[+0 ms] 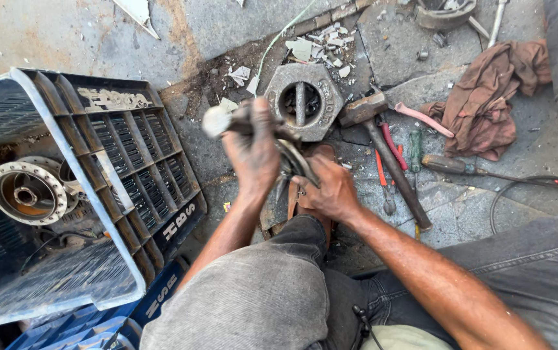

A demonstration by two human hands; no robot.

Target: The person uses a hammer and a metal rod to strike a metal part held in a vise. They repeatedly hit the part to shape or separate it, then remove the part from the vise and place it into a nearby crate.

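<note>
Clamped, both grips: left hand (253,152) wrapped over the upper end of a grimy metal part (290,161), fingers closed tight around it, a blurred pale knob (214,120) jutting from the fist at the far side; right hand (332,189) closed on the lower end of the same curved piece, thumb pressed across it. Held low between the knees, just above the stone floor (227,32), probably to keep it steady and close to the tools. Exact kind of part hard to tell under the grease and blur. Just beyond the hands, resting on the floor, a hexagonal metal block (303,100) with a round hole, near enough to serve as an anvil. Beside it, within easy reach of the right hand, a hammer (383,139) with a long handle, red-handled pliers (386,175) and a screwdriver (460,167). Farther right, a crumpled brown rag (486,97), likely for wiping grease. At the left, a tipped plastic crate (117,142) with a wheel hub (26,191) inside, well apart from the hands. Scattered nearby, pale tile shards (318,45).
</note>
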